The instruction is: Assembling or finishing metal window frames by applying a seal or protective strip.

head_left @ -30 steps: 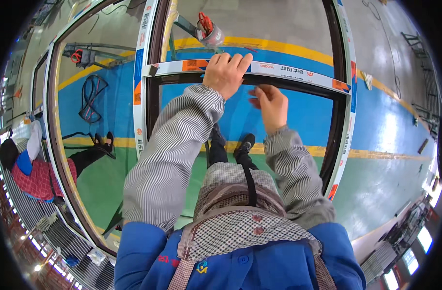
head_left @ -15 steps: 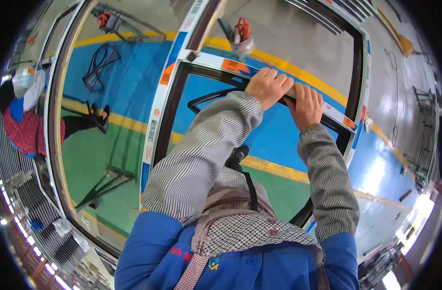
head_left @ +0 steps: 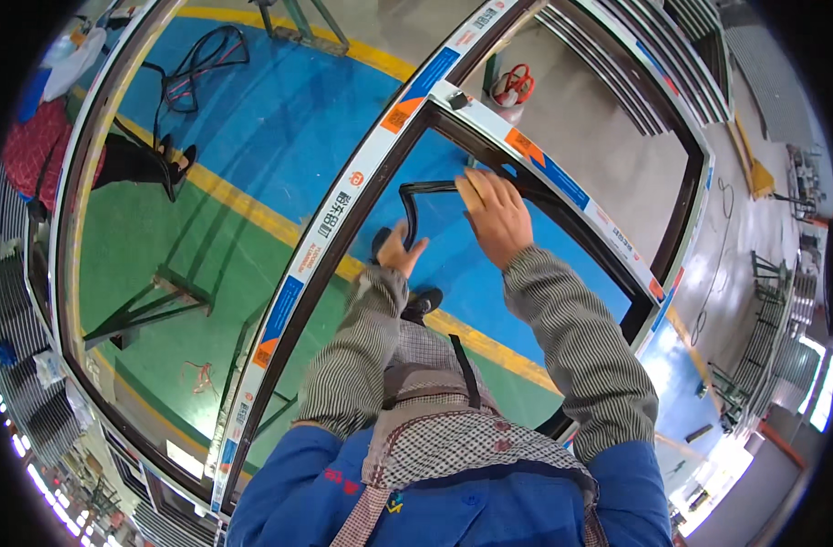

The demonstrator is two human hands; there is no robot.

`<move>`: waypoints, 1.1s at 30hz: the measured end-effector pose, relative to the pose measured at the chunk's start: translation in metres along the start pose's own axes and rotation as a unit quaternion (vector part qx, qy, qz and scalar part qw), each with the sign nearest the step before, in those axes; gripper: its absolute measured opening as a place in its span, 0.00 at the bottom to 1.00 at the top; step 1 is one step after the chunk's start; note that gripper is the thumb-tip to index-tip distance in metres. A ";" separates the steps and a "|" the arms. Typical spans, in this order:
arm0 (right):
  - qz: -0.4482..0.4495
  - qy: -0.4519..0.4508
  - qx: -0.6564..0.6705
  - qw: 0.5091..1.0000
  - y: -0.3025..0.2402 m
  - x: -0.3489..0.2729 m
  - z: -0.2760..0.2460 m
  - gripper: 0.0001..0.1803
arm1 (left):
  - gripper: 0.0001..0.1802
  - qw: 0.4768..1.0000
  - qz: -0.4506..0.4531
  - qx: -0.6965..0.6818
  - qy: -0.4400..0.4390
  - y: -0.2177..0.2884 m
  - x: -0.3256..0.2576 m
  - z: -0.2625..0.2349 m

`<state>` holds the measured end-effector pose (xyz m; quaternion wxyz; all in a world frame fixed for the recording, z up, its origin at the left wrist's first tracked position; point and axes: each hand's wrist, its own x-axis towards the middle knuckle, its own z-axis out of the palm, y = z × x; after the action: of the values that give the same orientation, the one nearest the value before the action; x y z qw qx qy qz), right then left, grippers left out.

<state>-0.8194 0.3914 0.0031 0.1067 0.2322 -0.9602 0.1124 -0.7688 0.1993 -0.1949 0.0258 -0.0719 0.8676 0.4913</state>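
Observation:
A large rectangular window or door frame [head_left: 330, 219], dark with white, blue and orange protective film, stands around the opening in front of me. Inside it hangs a bent black sealing strip [head_left: 427, 187], one length running along the crossbar and the other dropping down. My right hand [head_left: 496, 214] is closed over the strip just below the crossbar [head_left: 571, 187], its palm side hidden. By the strip's hanging part is my left hand [head_left: 400, 252], thumb and fingers apart, slightly blurred. I see no firm contact there.
Another long frame [head_left: 65, 237] stands at left, with a co-worker in red [head_left: 35, 155] beyond it. A dark metal stand [head_left: 161, 305] is on the green floor. A bundle of black strip [head_left: 202, 68] lies on the blue floor. Beyond the crossbar is a red-handled tool [head_left: 514, 85].
Both hands have left the crossbar. My left hand has come down and left beside the hanging strip; my right hand has moved left onto the strip. The view has shifted.

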 end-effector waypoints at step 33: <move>0.193 0.098 -0.019 0.976 0.019 0.080 -0.010 0.32 | 0.25 0.873 -0.169 -0.441 -0.122 0.162 0.058 -0.053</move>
<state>-0.8965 0.3770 0.0297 0.1810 0.0280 -0.9738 0.1349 -0.8489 0.2308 -0.0367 0.1795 -0.1607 0.5256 0.8159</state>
